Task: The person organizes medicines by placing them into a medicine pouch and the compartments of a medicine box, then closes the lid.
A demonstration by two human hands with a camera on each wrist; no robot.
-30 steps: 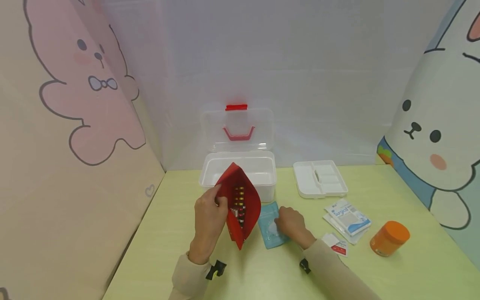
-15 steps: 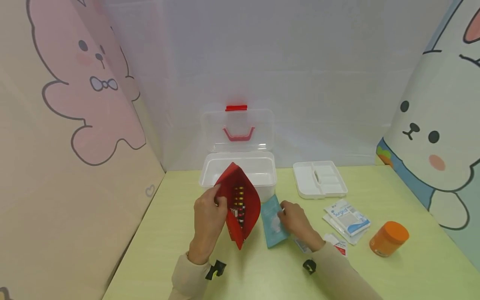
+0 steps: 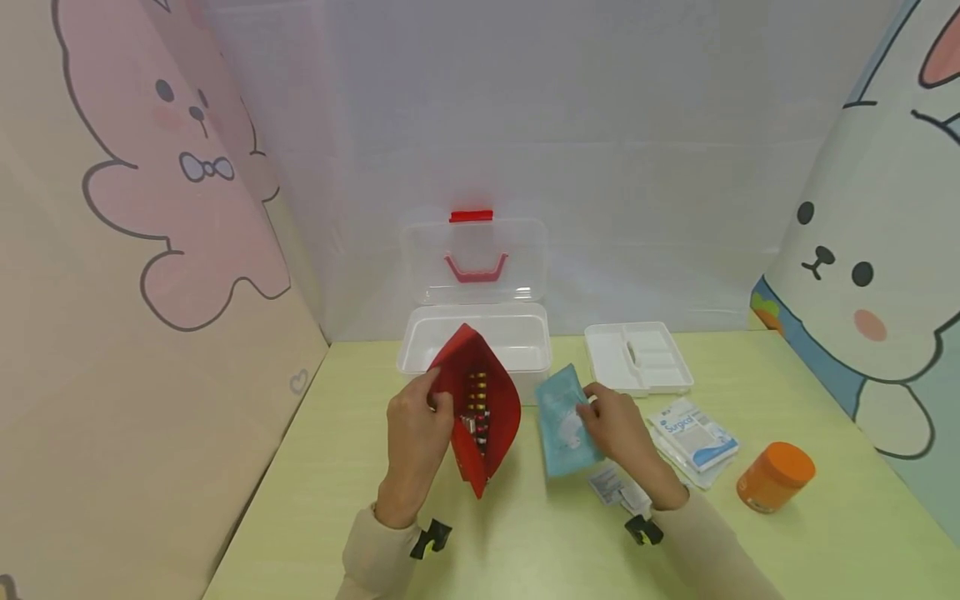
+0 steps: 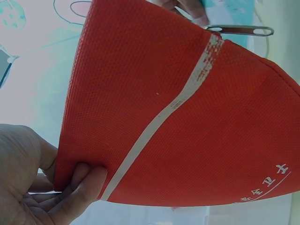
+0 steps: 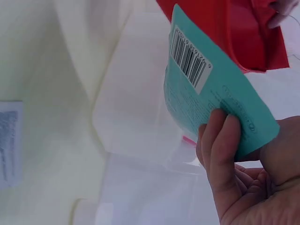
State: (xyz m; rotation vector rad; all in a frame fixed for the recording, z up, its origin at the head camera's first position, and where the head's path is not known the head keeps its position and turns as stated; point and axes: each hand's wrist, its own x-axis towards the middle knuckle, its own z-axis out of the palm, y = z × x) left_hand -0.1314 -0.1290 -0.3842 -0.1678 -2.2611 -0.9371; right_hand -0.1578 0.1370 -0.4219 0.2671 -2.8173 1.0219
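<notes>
Packing work judged to be partway along, with the red pouch as the container being filled. Your left hand (image 3: 418, 417) grips the edge of the red pouch (image 3: 507, 408) between thumb and fingers, its mouth gaping in front of the white box (image 3: 517, 327). The small items (image 3: 477, 408) inside the pouch indicate that some filling is done; how many lie deeper cannot be told. Your right hand (image 3: 617, 423) pinches the teal packet (image 3: 558, 433) by its side, above the desk (image 3: 322, 500) and just to the right of the pouch, still outside it; in the right wrist view its barcode (image 5: 191, 56) faces the camera. Left to do, as far as the layout suggests, is the placing of this packet, then of the loose goods: the small sachets (image 3: 609, 485) near your right wrist, the stacked surgical packets (image 3: 693, 435) farther right, and perhaps the orange jar (image 3: 776, 477) beyond them. The zipper pull (image 4: 243, 30), seen in the left wrist view, belongs to a closing step not yet done. Behind, the white box stands with its clear lid (image 3: 525, 258) raised, and the divided tray (image 3: 663, 358) lies beside it.
</notes>
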